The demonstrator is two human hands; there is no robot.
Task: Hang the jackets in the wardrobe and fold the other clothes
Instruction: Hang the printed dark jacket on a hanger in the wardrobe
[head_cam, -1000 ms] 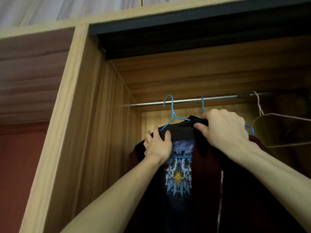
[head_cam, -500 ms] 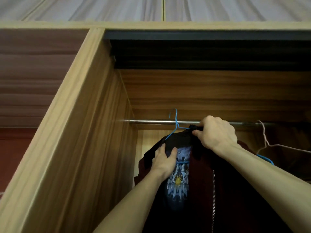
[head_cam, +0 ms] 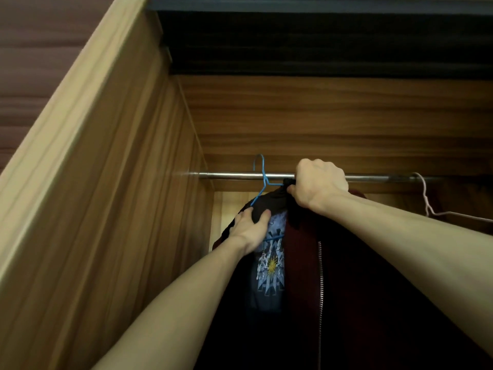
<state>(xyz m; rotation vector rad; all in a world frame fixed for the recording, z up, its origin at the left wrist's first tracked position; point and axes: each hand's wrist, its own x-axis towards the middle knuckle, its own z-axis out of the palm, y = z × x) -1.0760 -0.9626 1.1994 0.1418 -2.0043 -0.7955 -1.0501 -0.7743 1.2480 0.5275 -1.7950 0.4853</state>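
**Q:** Where are the hands and the jacket?

**A:** Both arms reach up into a wooden wardrobe (head_cam: 112, 182). The right hand (head_cam: 318, 186) is curled tight around the dark collar of a maroon zip jacket (head_cam: 346, 276), right at the metal rail (head_cam: 229, 175). The left hand (head_cam: 250, 225), lower and to the left of it, grips the shoulder of the black printed shirt (head_cam: 269, 263) on a blue hanger (head_cam: 262, 180).

**Q:** What does the next move depend on?

**A:** The rail runs side to side, directly behind the right hand's knuckles, so that hand is the nearer one. The jacket hangs straight down below it. The jacket's own hook is hidden under the fingers; it may already be over the rail, but I cannot tell.

**Q:** What has changed from a moment ago?

**A:** The right hand has risen from just under the rail to level with it. A pale empty hanger (head_cam: 426, 206) sits to its right.
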